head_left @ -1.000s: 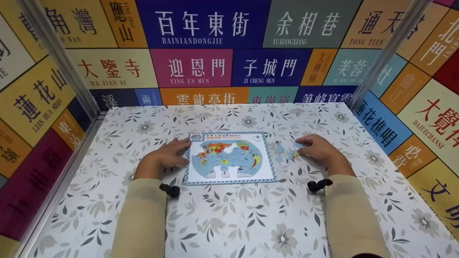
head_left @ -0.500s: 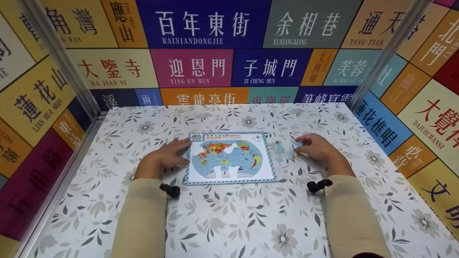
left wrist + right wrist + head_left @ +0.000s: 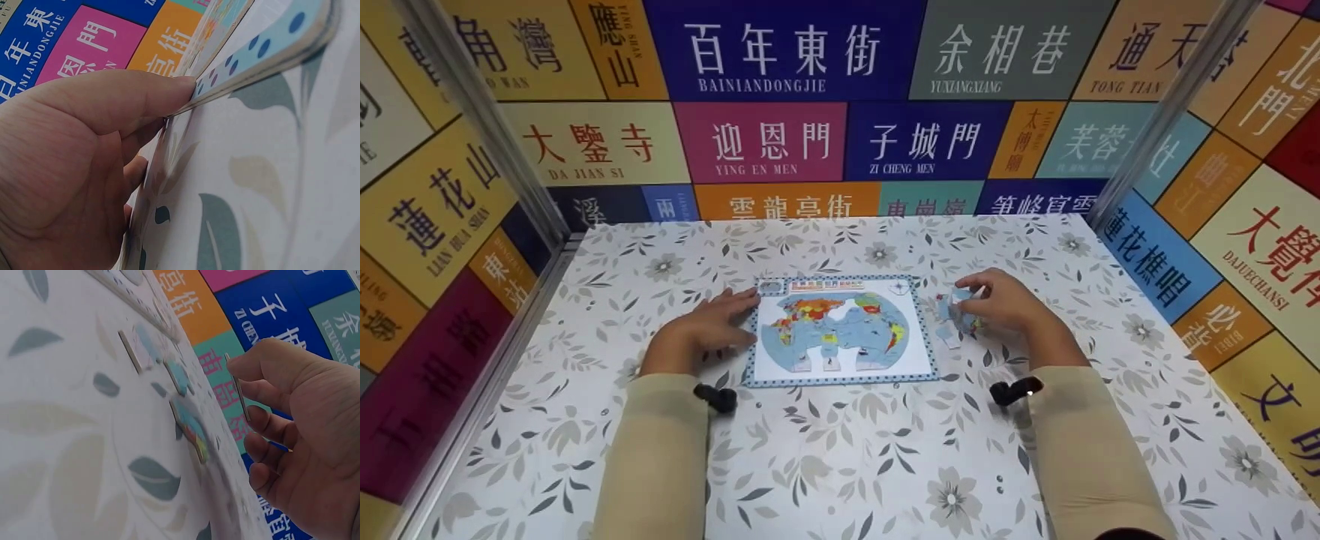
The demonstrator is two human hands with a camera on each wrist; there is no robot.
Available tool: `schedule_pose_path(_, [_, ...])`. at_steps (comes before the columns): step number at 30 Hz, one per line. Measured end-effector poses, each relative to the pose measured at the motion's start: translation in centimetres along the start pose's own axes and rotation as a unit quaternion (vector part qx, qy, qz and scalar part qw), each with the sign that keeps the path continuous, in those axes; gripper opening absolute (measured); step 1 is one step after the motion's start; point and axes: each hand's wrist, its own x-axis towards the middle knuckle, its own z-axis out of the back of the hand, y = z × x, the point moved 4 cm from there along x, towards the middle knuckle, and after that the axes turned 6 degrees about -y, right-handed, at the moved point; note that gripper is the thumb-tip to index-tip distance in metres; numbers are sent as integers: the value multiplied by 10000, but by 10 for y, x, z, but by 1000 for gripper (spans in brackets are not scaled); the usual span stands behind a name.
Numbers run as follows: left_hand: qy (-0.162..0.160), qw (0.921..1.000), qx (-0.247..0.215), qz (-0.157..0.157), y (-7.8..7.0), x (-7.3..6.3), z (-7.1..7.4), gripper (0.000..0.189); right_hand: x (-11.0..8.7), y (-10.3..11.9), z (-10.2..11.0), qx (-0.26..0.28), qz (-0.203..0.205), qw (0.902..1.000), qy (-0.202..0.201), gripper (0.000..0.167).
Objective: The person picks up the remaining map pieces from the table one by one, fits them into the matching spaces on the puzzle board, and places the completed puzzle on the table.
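A world-map jigsaw board (image 3: 844,381) with a dotted blue border lies on the table, its oval map partly filled and gaps along the lower part. My left hand (image 3: 705,326) rests at its left edge with fingers extended; in the left wrist view the thumb (image 3: 163,93) touches the board's corner. My right hand (image 3: 1005,304) pinches a thin puzzle piece (image 3: 237,388) between thumb and fingertips, raised above the table and seen edge-on in the right wrist view. Beneath it lie loose puzzle pieces, one with coloured land (image 3: 188,430), another pale blue (image 3: 179,376) and a third (image 3: 139,349) nearest the board.
The table (image 3: 840,465) has a white cloth printed with grey leaves and flowers. Panels with Chinese lettering (image 3: 780,52) rise behind and at both sides, with metal posts (image 3: 1155,112) at the corners.
My right hand has lifted and moved left, toward the board, with the puzzle piece pinched in its fingers. My left hand and the board have stayed put.
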Motion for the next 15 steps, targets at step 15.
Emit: schedule_pose_path(15, [50, 9999, -54, 93, 1, 2, 1, 87, 0, 46, -14, -108, 371, 9992, 70, 48])
